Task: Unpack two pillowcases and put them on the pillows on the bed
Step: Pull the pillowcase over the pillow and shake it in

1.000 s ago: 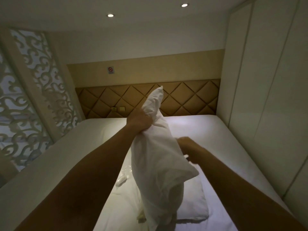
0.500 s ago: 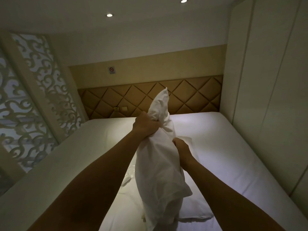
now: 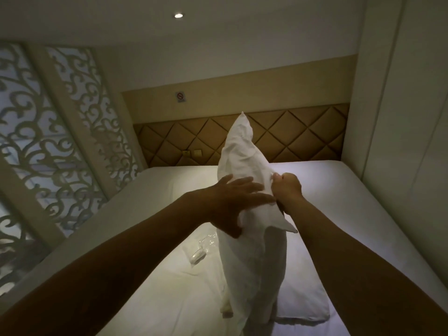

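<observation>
Above the smooth bed (image 3: 351, 202), left hand (image 3: 232, 202) presses, right hand (image 3: 287, 187) pinches wrinkled pillowcase (image 3: 242, 151).

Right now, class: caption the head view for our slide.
Left hand presses the upright pillowcase while right hand pinches its edge, over a pillow on the bed.

Pillow (image 3: 242, 154) upright over bed (image 3: 339, 195)
</observation>
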The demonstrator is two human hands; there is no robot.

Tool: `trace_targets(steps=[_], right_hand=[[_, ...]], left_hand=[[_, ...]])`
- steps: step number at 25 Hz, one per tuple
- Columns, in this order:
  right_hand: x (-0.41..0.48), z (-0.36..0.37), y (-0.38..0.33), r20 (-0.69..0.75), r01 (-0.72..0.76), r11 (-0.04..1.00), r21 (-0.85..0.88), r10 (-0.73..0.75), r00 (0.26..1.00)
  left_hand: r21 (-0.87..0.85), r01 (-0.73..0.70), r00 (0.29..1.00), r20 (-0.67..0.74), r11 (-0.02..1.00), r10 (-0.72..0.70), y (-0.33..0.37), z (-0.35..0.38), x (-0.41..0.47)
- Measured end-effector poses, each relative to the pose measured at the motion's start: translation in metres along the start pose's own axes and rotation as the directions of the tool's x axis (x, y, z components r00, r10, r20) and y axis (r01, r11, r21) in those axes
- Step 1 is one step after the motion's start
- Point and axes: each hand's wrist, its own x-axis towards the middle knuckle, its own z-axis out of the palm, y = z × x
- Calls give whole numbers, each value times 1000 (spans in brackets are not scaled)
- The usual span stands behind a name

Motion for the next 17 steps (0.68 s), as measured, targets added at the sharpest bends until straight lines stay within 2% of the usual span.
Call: trace_targets(steps=[4,7,9,12,15,17], right_hand=[[3,1,0,43,-38,999,-35,40,998],[-4,-11,-5,191,-7,1000,21,3,982],[-14,-18,-14,218,43,997,69,-57,974],[-34,-19,-25,104,173,976,136,-188,977],[-54,-21,-20,-104,340,934,110,-329,939],[-62,-24,-20,-152,417,904,97,-401,904]], left_hand=[[92,4,996,-91,996,5,-2,6,17],[2,147,970,-194,989,-144,-13,10,30],[-38,255,918,-304,966,-254,-22,15,37],[-96,366,834,-409,926,-372,-34,19,46],[-177,439,784,-403,881,-472,-45,1,50],[-230,449,757,-416,863,-504,-47,-25,47]])
